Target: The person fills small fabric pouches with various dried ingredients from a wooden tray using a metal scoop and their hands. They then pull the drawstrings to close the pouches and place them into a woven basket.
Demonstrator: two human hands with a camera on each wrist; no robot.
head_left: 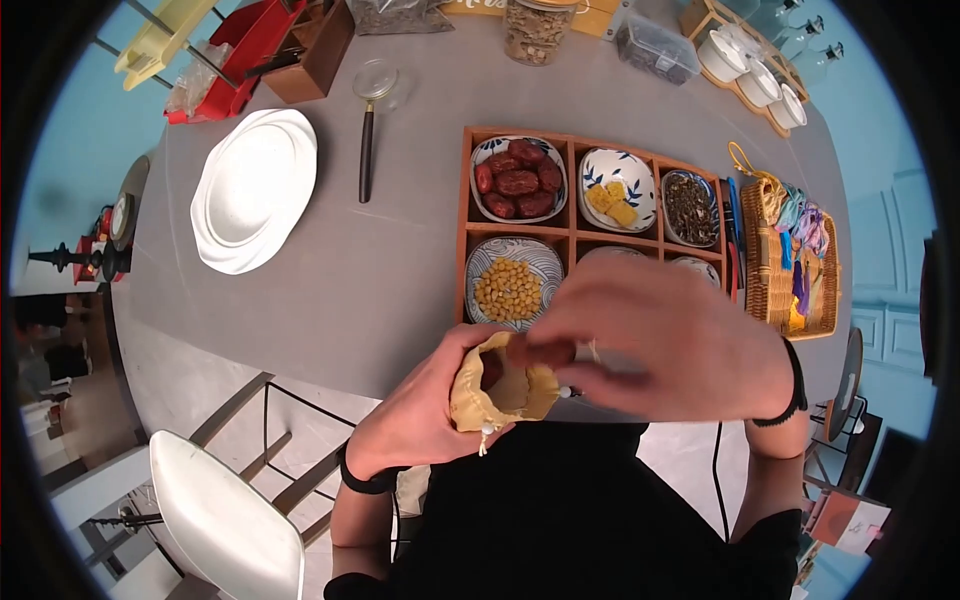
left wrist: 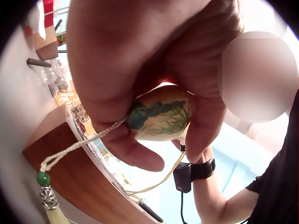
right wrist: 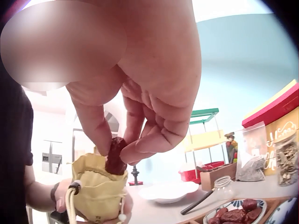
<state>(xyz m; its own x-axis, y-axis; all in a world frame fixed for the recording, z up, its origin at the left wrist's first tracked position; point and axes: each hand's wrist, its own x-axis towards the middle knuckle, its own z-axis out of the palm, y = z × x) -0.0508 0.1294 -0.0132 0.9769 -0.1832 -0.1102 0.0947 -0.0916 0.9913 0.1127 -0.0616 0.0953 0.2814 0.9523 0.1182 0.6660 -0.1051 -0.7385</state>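
Observation:
My left hand [head_left: 410, 415] holds a pale yellow drawstring pouch [right wrist: 96, 191] upright with its mouth open. In the left wrist view, a painted green and blue pattern shows on the pouch's underside [left wrist: 163, 121], and a cord with a green bead [left wrist: 43, 178] and tassel hangs from it. Between thumb and fingers, my right hand [head_left: 670, 345] pinches a wrinkled dark red date [right wrist: 116, 158] right at the pouch's mouth. Inside the pouch, a dark reddish shape shows in the head view. Just beyond the hands, a bowl of yellow kernels [head_left: 508, 290] sits in a divided wooden tray [head_left: 462, 225].
The tray also has bowls of red dates [head_left: 517, 182], yellow chunks [head_left: 612, 203] and dried leaves [head_left: 690, 210]; my right hand covers part of its front row. White plates [head_left: 255, 190] and a magnifying glass [head_left: 367, 150] lie left. A wicker basket [head_left: 765, 285] of tassels stands right.

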